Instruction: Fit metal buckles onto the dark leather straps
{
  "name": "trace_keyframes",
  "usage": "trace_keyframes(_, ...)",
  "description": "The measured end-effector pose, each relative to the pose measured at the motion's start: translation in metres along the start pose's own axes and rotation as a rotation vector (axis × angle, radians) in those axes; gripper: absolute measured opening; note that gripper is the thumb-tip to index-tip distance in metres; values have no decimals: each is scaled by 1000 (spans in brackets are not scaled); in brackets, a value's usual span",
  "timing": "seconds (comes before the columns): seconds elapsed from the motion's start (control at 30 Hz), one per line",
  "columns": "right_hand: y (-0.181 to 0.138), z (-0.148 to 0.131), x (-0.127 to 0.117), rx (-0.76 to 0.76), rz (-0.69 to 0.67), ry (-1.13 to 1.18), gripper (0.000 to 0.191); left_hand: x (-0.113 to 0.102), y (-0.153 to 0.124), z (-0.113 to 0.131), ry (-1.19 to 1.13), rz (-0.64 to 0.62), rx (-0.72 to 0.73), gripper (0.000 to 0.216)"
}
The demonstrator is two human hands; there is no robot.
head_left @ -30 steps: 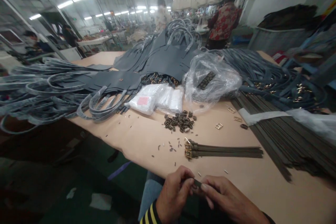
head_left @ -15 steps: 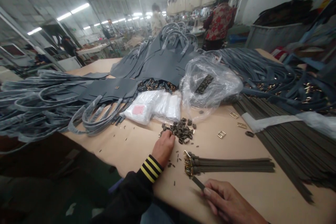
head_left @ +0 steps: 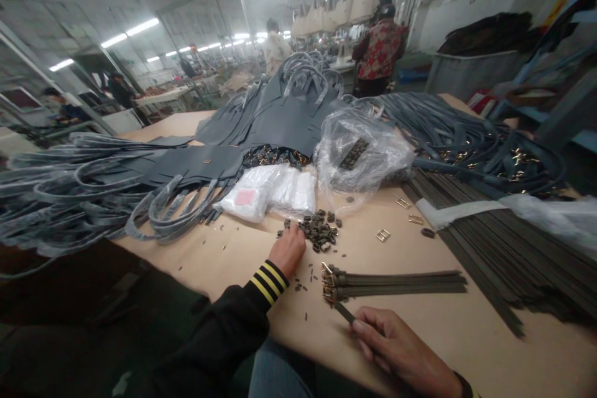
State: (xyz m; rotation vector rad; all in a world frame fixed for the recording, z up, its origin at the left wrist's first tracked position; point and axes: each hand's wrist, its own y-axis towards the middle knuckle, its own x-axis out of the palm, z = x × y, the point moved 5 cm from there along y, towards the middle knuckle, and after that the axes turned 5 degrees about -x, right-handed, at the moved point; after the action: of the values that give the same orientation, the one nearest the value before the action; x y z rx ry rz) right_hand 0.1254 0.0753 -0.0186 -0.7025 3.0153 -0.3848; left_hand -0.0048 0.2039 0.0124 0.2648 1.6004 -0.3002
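Note:
My left hand (head_left: 289, 250) reaches to the near left edge of a heap of small dark strap loops (head_left: 319, 233). Its fingers are bent together, their tips hidden among the loops, and what they pinch, if anything, does not show. Between thumb and fingers, my right hand (head_left: 394, 342) holds a dark olive strap (head_left: 344, 312), its free end pointing up and left. Just beyond that end lies a stack of finished-looking straps (head_left: 401, 283) with gold buckles (head_left: 328, 286) at their left ends.
Loose gold buckles (head_left: 383, 235) lie right of the heap. A bundle of long olive strips (head_left: 485, 255) covers the table's right side. White plastic packets (head_left: 293, 191), a clear bag (head_left: 368, 168) and grey-blue bag panels (head_left: 289, 121) stand behind. Wrapped handles (head_left: 161, 217) lie left.
The view has shifted slightly, moving the table things left in the picture. My left hand stays at the loops, and my right hand still holds the strap near the buckled stack.

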Motion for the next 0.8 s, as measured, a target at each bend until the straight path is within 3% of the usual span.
trace_keyframes(0.2, 1, 4, 0, -10, 2, -3, 45, 1, 0, -5, -121, 12, 22, 20)
trace_keyframes(0.4, 1, 9, 1, 1, 8, 7, 41, 1, 4, -15, -406, 71, -44, 20)
trace_keyframes(0.57, -7, -2, 1, 3, 37, -25, 36, -8, -21, -10, -737, 81, -132, 5)
trace_keyframes(0.67, -12, -18, 0, -73, 103, -183, 30, -5, -52, 11, -1071, 0, -190, 9)
trace_keyframes(0.73, -14, -24, 3, -78, 124, -239, 28, 7, -74, 24, -1656, -101, -376, 16)
trace_keyframes(0.8, -14, -26, 6, -71, 144, -265, 27, 17, -90, 38, -2057, -171, -548, 24)
